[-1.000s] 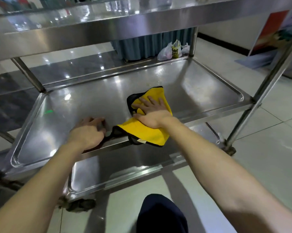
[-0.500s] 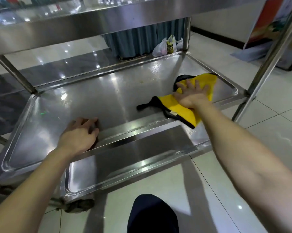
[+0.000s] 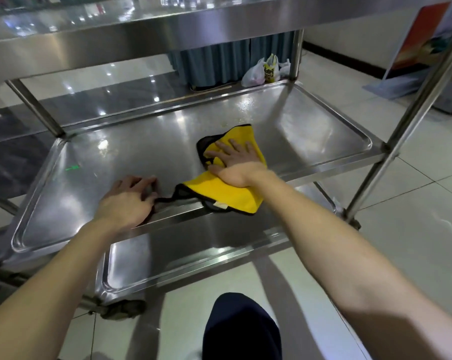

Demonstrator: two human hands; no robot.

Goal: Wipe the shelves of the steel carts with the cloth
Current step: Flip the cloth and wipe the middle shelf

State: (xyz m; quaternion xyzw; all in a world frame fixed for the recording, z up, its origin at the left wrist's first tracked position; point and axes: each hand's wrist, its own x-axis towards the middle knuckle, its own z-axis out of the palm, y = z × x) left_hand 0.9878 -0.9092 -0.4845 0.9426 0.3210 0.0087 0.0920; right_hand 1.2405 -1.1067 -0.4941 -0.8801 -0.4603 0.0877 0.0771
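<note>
Now cloth (image 3: 221,194) back at shelf (image 3: 89,183) centre.

Seen from above: the middle shelf (image 3: 110,178) of a steel cart. The right grip (image 3: 235,162) presses flat, fingers spread, on a yellow cloth (image 3: 219,193) edged in black, its near corner overhanging the front rim. The left grip (image 3: 126,201) rests on the shelf just beside it. Plastic bags (image 3: 266,71) sit on the tiled floor (image 3: 407,203) beyond.

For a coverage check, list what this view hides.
Head view:
Steel under the yellow cloth: covered by it and the right hand.
Rear of the bottom shelf: under the middle shelf.
Much of the top shelf: cut by the upper edge.
Print on the plastic bags: too small.
</note>
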